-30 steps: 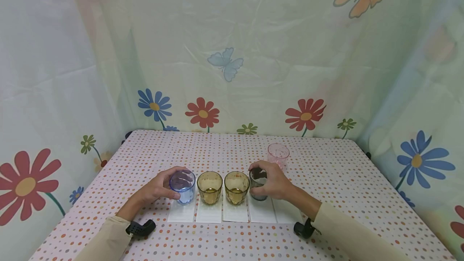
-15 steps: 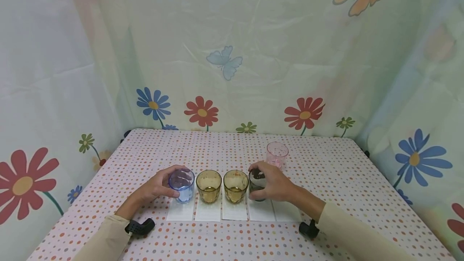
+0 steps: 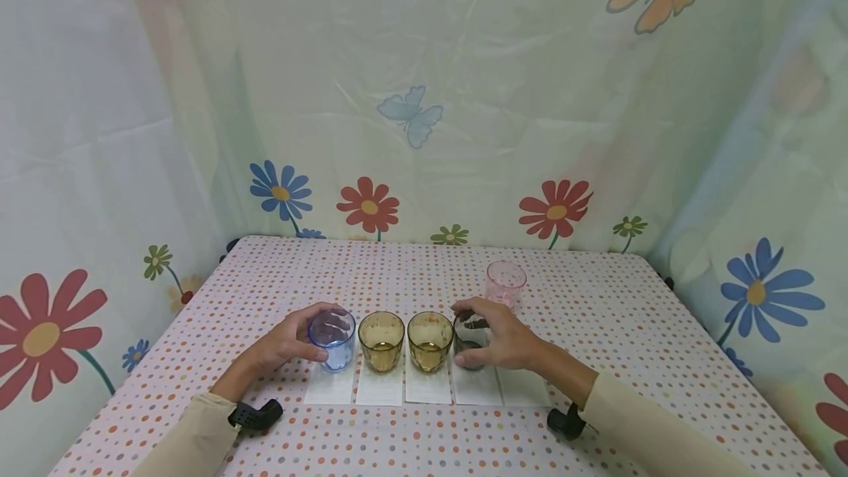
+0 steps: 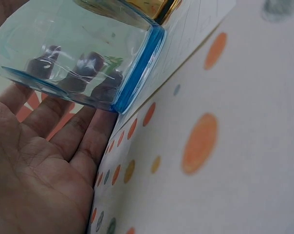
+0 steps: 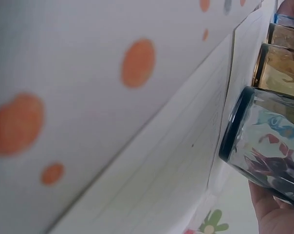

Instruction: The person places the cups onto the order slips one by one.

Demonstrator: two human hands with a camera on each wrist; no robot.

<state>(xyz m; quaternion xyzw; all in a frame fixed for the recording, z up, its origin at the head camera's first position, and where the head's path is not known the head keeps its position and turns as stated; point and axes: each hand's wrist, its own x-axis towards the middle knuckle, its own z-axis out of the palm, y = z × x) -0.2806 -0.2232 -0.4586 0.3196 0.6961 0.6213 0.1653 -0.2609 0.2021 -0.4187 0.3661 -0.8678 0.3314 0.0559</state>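
Note:
At the left end of a row of glasses, my left hand (image 3: 291, 338) holds a clear blue glass (image 3: 338, 348), thumb on the near side, fingers behind. In the left wrist view the base of this blue glass (image 4: 139, 70) is right at the white paper. Two amber glasses (image 3: 381, 344) stand upright in the middle of the row. My right hand (image 3: 509, 336) grips a dark grey glass (image 3: 467, 337) on the right, partly covering it. The right wrist view has the thick base of the grey glass (image 5: 237, 124) close over a lined paper.
White paper slips (image 3: 329, 389) lie side by side under the row; the rightmost slip (image 3: 525, 389) lies beneath my right hand and wrist. A pink glass (image 3: 506, 280) stands farther back, behind my right hand. A dotted cloth (image 3: 424, 447) covers the table.
My right wrist has shifted slightly to the right, with the hand still round the grey glass. My left hand and the other glasses keep their places; the head view drifts slightly.

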